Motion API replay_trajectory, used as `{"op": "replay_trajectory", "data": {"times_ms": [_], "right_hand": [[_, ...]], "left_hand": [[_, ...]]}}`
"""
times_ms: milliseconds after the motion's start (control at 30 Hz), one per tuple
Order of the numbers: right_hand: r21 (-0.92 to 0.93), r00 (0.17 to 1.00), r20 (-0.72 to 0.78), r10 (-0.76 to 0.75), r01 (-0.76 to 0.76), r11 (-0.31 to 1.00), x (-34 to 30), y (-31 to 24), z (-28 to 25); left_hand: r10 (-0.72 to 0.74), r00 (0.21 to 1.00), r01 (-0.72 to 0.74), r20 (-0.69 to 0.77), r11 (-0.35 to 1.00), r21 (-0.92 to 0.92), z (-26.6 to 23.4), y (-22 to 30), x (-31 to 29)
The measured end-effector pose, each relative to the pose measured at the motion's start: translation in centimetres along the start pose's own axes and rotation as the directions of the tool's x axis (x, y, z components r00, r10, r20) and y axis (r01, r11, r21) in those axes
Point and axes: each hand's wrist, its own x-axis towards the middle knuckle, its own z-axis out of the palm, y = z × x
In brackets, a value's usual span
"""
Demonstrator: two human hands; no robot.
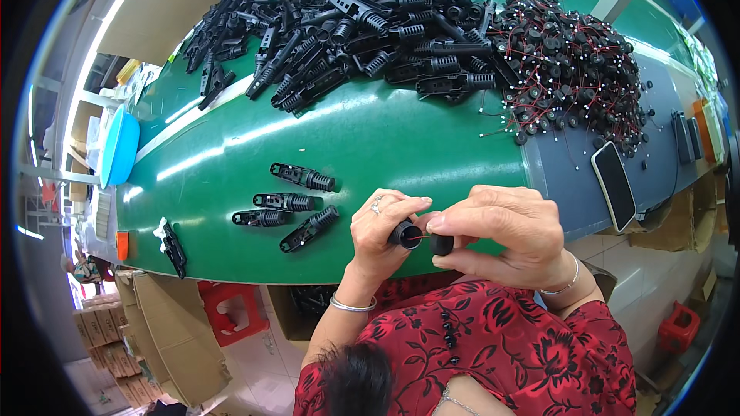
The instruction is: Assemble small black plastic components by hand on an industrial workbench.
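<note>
My left hand (376, 233) is closed around a black plastic housing (404, 236), its round open end facing right. Between the thumb and fingers of my right hand (509, 233) is a small round black part (442, 245), held a short gap away from that opening. A thin red wire (421, 237) spans the gap between the two. On the green table left of my hands lie several similar black housings (287, 201), ribbed at one end. The rest of the housing in my left hand is hidden by my fingers.
A large heap of black housings (339, 23) covers the far table. Beside it is a pile of round black parts with red wires (574, 69). A phone (614, 185) lies at the right. A blue basin (119, 146) and a small orange block (122, 246) sit at the left edge.
</note>
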Motion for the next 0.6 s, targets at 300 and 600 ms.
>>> {"op": "replay_trajectory", "data": {"times_ms": [300,600], "right_hand": [[-0.052,0.999,0.033,-0.004,0.005,0.999,-0.2,0.9,0.6],[-0.05,0.992,0.092,0.084,-0.079,0.996,-0.9,2.1,1.0]], "left_hand": [[0.009,1.0,-0.009,0.008,1.0,-0.002,0.1,0.1,0.1],[-0.013,0.997,0.001,0.082,0.99,0.142,-0.4,0.1,0.2]]}}
